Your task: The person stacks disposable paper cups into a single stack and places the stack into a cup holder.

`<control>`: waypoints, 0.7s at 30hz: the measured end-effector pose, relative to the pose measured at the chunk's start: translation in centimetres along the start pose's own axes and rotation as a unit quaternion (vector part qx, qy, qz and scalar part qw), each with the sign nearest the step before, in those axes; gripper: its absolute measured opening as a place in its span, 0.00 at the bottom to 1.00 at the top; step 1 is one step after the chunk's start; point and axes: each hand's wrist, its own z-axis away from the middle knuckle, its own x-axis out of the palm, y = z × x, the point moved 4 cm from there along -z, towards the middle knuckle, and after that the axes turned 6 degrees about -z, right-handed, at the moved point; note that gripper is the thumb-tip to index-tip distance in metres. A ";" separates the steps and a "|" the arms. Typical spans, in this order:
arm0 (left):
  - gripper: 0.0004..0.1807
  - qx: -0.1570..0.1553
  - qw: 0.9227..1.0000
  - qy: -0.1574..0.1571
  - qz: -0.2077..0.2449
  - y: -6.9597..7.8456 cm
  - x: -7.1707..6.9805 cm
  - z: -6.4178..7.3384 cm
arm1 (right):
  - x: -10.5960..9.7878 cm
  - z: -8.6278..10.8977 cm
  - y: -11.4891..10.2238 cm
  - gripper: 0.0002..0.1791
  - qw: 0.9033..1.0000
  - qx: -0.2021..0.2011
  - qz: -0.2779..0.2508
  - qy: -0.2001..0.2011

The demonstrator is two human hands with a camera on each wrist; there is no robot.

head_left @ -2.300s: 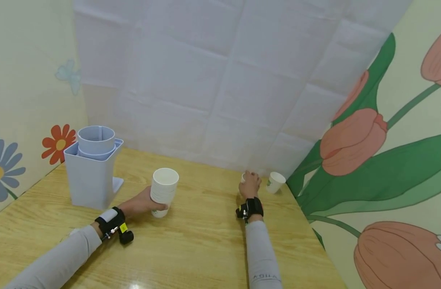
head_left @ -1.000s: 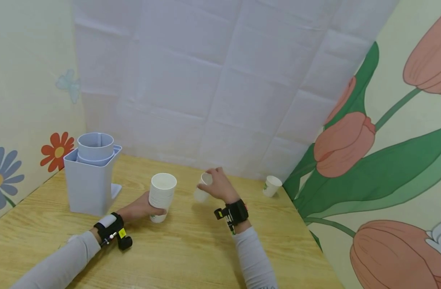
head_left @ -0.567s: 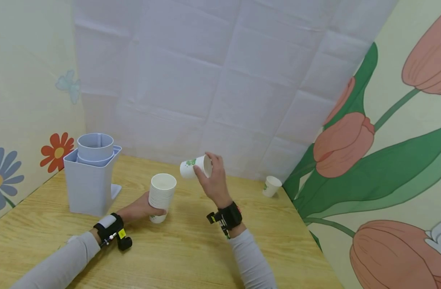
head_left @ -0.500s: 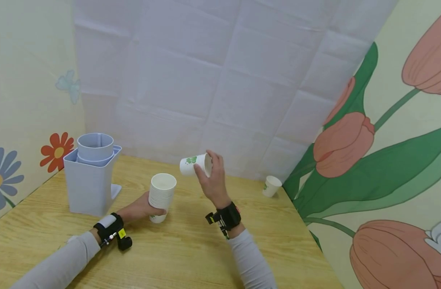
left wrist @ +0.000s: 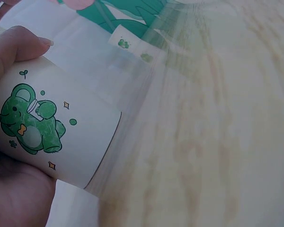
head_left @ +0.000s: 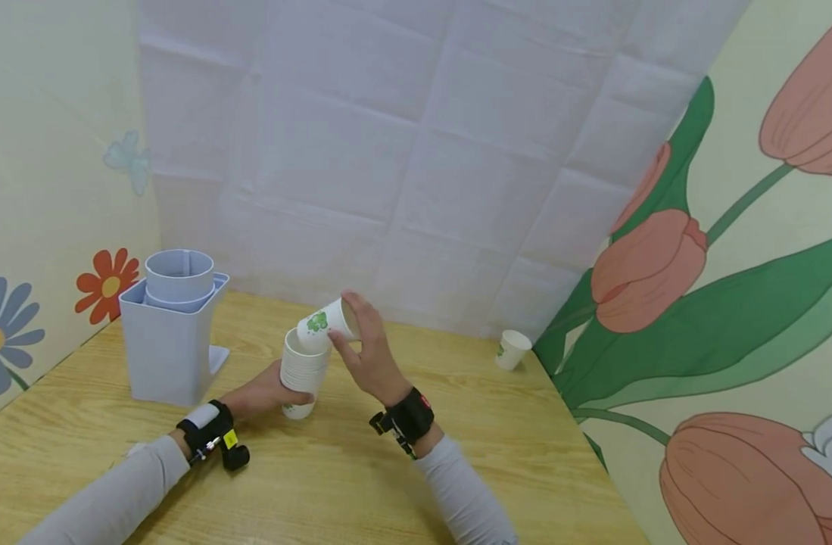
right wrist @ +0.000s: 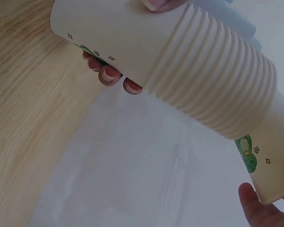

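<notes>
My left hand (head_left: 272,390) wraps round the lower part of a stack of white paper cups (head_left: 303,371) standing on the table. A green bear print shows on the stack's bottom cup (left wrist: 75,127) in the left wrist view. My right hand (head_left: 375,356) pinches a single paper cup (head_left: 323,322) near its rim, fingers on one side and thumb on the other. That cup is tilted, its base at the stack's open top. In the right wrist view the single cup (right wrist: 270,151) meets the stack's ribbed rims (right wrist: 213,71). Another paper cup (head_left: 513,350) leans at the table's back right.
A pale blue square holder (head_left: 166,348) with a round cylinder (head_left: 180,276) in it stands at the left. The wooden table (head_left: 361,469) meets a white cloth backdrop (head_left: 402,189) at the back and a tulip-printed wall (head_left: 654,280) at the right.
My right hand took the single cup from the back right, carried it left while tipping it, and lowered its base to the stack's mouth. The left hand keeps its grip on the stack.
</notes>
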 end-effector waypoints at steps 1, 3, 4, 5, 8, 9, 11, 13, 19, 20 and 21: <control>0.40 0.000 1.000 -0.001 0.002 0.0 0.0 0.0 | 0.2 0.0 -0.2 0.33 1.000 -0.007 0.006 -0.011; 0.41 -0.001 1.000 -0.003 0.004 0.1 0.0 0.0 | 0.7 0.1 -0.6 0.34 0.999 -0.017 0.011 -0.032; 0.40 -0.002 1.000 -0.004 0.005 0.1 0.0 -0.1 | 0.9 0.1 -0.8 0.35 0.999 -0.020 0.010 -0.042; 0.41 -0.002 1.000 -0.005 0.005 0.1 0.0 -0.1 | 1.0 0.1 -0.9 0.35 0.998 -0.022 0.007 -0.050; 0.41 -0.002 1.000 -0.006 0.005 0.1 0.0 -0.2 | 1.4 0.2 -1.0 0.34 0.998 -0.018 -0.007 -0.068; 0.41 -0.001 1.000 -0.006 0.005 0.1 0.0 -0.2 | 1.5 0.2 -1.0 0.35 0.997 -0.014 -0.012 -0.071; 0.41 0.000 1.000 -0.005 0.004 -0.1 0.0 -0.2 | 1.6 0.3 -1.1 0.37 0.997 -0.008 -0.020 -0.076; 0.40 0.001 1.000 -0.001 0.002 -0.2 0.0 -0.2 | 1.8 0.3 -1.2 0.41 0.997 -0.006 -0.023 -0.078; 0.40 0.009 1.000 -0.003 -0.002 -0.4 0.0 -0.1 | 2.0 0.2 -1.4 0.41 0.996 -0.022 -0.016 -0.083; 0.40 0.010 1.000 -0.004 -0.002 -0.4 -0.1 -0.1 | 2.0 0.1 -1.4 0.41 0.996 -0.024 -0.015 -0.085; 0.39 0.010 1.000 -0.004 -0.002 -0.4 -0.1 -0.1 | 2.1 0.1 -1.4 0.41 0.996 -0.025 -0.013 -0.087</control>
